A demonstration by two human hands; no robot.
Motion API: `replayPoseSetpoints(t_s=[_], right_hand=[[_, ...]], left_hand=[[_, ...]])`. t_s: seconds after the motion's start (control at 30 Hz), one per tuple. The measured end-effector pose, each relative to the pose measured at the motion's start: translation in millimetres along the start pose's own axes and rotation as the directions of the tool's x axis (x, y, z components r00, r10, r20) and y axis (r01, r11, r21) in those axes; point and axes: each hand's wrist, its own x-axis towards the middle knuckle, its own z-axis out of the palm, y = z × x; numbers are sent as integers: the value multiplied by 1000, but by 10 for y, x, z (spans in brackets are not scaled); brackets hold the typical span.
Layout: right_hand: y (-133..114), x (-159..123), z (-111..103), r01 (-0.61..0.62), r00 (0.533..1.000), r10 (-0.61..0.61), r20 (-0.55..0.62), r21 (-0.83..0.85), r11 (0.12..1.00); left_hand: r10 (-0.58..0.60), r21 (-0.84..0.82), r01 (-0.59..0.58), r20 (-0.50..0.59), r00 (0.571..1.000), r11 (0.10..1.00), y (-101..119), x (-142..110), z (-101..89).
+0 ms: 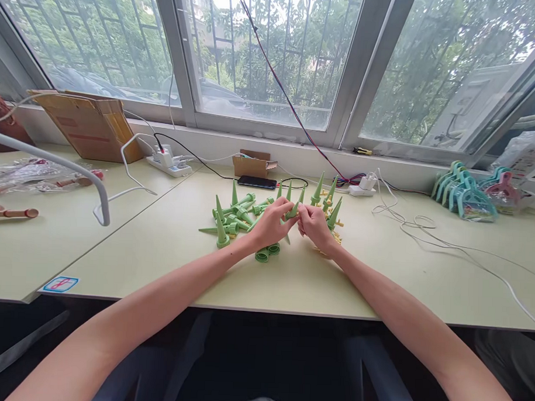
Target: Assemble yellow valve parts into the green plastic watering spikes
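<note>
My left hand [271, 224] is closed around the base of a green plastic watering spike [298, 203], whose tip points up. Right beside it, my right hand [316, 225] is pinched at the spike's base; whatever lies between its fingertips is hidden. To the left and behind my left hand is a loose pile of green spikes [241, 211], some upright and some lying down. Two green threaded caps [262, 255] sit under my left wrist. Several upright spikes [317, 190] and small yellow pieces [338, 223] are gathered behind and beside my right hand.
A black phone [256, 182] lies before a small open carton [253, 165]. Power strips [172, 165] and loose white cables [420, 224] run along the back and right. Teal hangers [465, 193] stand far right. A white metal tube [75, 170] crosses the left side.
</note>
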Motion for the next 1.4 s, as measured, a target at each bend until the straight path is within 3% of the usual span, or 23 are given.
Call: replayPoseSetpoints(t_s=[0.47, 0.83, 1.2, 1.4], right_hand=[[-9, 3, 13, 5, 999, -7, -38, -63, 998], [-70, -5, 17, 16, 997, -24, -69, -116, 993], [-138, -36, 14, 29, 999, -32, -34, -76, 997], [-126, -31, 16, 45, 999, -46, -23, -66, 997]], left_hand=[[-27, -1, 27, -8, 1000, 1000, -8, 7, 7], [-148, -151, 144, -14, 989, 978, -4, 38, 6], [-280, -396, 277, 52, 959, 876, -3, 41, 16], [-310, -436, 315, 85, 947, 843, 25, 40, 1]])
